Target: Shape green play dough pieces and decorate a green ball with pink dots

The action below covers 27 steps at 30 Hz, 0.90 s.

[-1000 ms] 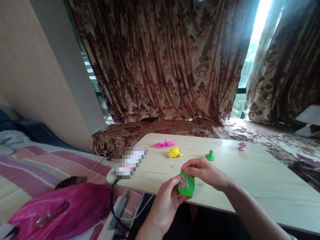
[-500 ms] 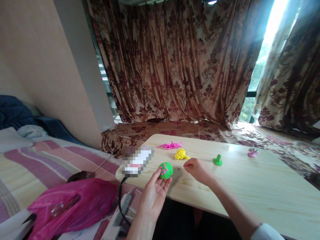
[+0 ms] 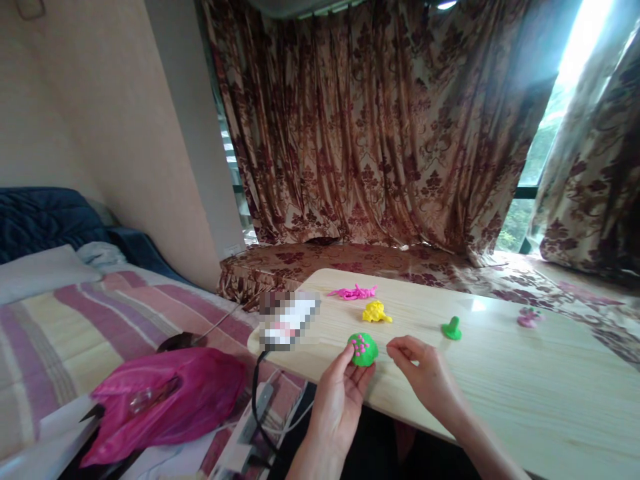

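Observation:
My left hand [image 3: 345, 387] is closed around the edge of a round green clay piece [image 3: 369, 351], held just over the near edge of the table. Small pink clay dots [image 3: 361, 345] cover part of its face, near my thumb. To its right, my right hand [image 3: 425, 367] hovers apart from the piece with thumb and fingertips pinched together; whatever is between them is too small to make out. Behind the hands lie a yellow clay lump [image 3: 375, 311] and a heap of thin pink clay strips [image 3: 355, 292].
A green clay stem on a flat base [image 3: 452, 329] and a pink clay figure [image 3: 529, 317] stand farther right on the wooden table [image 3: 500, 393]. A blurred phone-like device [image 3: 287, 327] with a black cable lies at the left end. A pink plastic bag [image 3: 200, 393] sits beside the table.
The view has swung left. My right hand has come back from the tabletop towards the green piece, fingers pinched. The small pink bit that lay on the table no longer shows.

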Each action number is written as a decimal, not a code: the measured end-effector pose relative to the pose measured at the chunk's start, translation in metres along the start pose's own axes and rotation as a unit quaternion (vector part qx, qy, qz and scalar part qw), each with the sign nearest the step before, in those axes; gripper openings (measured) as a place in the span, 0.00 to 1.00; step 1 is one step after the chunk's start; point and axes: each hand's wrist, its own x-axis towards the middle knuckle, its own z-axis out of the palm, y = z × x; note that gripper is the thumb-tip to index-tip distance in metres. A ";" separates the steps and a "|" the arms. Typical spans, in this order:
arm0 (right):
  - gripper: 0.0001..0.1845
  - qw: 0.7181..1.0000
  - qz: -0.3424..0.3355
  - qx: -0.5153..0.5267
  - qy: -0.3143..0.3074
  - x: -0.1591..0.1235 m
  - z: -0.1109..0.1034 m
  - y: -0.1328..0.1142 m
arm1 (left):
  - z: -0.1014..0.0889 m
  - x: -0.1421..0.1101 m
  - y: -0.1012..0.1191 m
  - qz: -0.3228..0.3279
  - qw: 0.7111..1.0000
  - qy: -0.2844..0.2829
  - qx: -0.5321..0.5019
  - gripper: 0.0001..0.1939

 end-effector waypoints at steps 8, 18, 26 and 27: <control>0.05 0.973 -0.034 0.175 0.145 -0.033 -0.011 -0.012 | 0.013 -0.013 -0.026 -0.019 0.998 -0.036 0.038 0.11; 0.06 0.979 -0.069 0.107 0.158 -0.036 -0.009 -0.009 | 0.014 -0.019 -0.030 -0.045 0.998 -0.044 0.019 0.11; 0.11 0.982 -0.083 0.062 0.156 -0.042 -0.005 -0.004 | 0.013 -0.021 -0.029 -0.096 0.994 -0.051 -0.021 0.12; 0.13 0.983 -0.084 0.059 0.153 -0.043 -0.006 -0.005 | 0.012 -0.021 -0.030 -0.096 0.994 -0.047 -0.020 0.12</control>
